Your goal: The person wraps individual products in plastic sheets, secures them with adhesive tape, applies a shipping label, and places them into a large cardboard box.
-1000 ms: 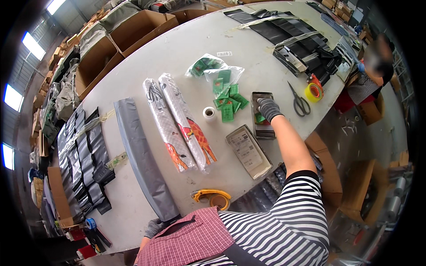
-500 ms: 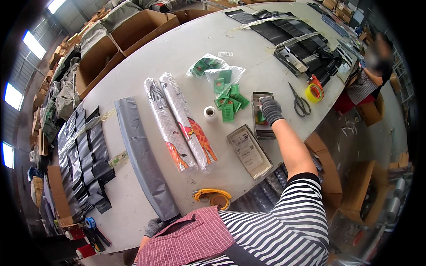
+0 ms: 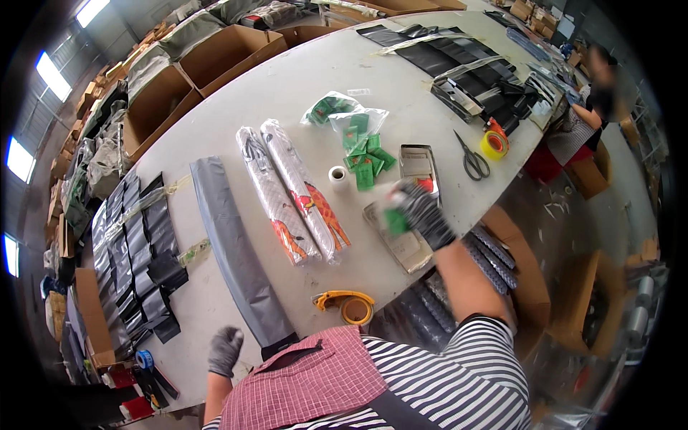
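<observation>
My right hand (image 3: 423,218), in a striped grey glove and smeared by motion, holds a small green packet (image 3: 394,221) above an open box with a printed label (image 3: 408,251). Just beyond it stands a second open box (image 3: 417,154) with something red and green inside. My left hand (image 3: 226,351), in a grey glove, is curled closed beside the lower end of a long grey plastic bag (image 3: 233,244); nothing shows in it. Several more green packets (image 3: 365,172) lie by a clear bag (image 3: 358,118). Two clear-wrapped rolls with a giraffe print (image 3: 297,186) lie left of them.
A white roll (image 3: 337,175), scissors (image 3: 473,158), yellow tape (image 3: 494,145) and an orange tape dispenser (image 3: 344,304) are on the table. Black bags (image 3: 140,265) lie at the left, more (image 3: 451,54) at the far right. Cartons (image 3: 229,57) line the far edge; another person (image 3: 598,93) is at the right.
My right hand has come out of the farther box toward me and left, now with a green packet. My left hand has lifted off the grey bag's end and moved left.
</observation>
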`<action>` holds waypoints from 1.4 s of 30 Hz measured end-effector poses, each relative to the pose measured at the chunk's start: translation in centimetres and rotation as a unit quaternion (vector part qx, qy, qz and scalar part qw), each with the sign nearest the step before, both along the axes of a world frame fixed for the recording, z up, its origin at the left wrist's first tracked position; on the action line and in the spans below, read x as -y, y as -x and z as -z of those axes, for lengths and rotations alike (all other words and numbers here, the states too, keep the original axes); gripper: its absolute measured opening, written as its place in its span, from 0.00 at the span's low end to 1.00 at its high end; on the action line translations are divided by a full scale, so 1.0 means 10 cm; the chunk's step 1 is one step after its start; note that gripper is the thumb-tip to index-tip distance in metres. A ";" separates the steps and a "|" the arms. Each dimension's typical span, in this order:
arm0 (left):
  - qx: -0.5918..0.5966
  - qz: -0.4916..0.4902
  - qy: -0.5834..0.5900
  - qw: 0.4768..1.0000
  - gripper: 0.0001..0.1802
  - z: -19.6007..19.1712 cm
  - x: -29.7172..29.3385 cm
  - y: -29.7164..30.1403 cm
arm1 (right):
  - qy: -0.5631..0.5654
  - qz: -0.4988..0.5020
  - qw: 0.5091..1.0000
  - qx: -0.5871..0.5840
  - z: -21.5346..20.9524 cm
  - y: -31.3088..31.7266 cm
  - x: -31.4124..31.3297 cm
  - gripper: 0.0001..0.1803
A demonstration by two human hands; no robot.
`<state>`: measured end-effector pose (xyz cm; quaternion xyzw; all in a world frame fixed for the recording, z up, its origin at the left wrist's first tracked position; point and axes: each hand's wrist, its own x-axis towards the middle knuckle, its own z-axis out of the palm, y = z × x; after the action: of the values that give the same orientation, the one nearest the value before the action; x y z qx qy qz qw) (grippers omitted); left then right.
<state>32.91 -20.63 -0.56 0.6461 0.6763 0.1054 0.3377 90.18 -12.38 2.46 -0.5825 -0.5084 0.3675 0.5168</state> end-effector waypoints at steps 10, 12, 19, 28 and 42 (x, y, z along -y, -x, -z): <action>0.368 0.031 0.147 0.918 0.22 -0.71 -0.12 -0.99 | -0.039 -0.075 0.995 -0.045 -0.32 2.73 1.03 0.09; 0.420 0.005 0.199 0.885 0.20 -0.70 -0.01 -0.95 | -0.053 0.035 0.995 -0.078 -0.24 2.81 1.06 0.09; 0.511 0.000 0.284 0.811 0.17 -0.74 0.40 -1.15 | -0.113 0.082 0.986 0.095 0.01 3.13 1.25 0.12; 0.390 0.099 0.128 0.906 0.24 -0.57 0.42 -0.74 | 0.045 -0.099 0.994 -0.005 -0.34 2.93 1.79 0.11; -0.021 0.322 -0.325 0.889 0.06 0.15 0.31 -0.16 | 0.387 -0.070 0.832 -0.391 0.80 3.61 2.04 0.06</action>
<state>34.47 -23.69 -2.04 0.9040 0.3661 0.1915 0.1099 54.12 -32.78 -5.51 -0.5053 -0.1200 0.7664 0.3780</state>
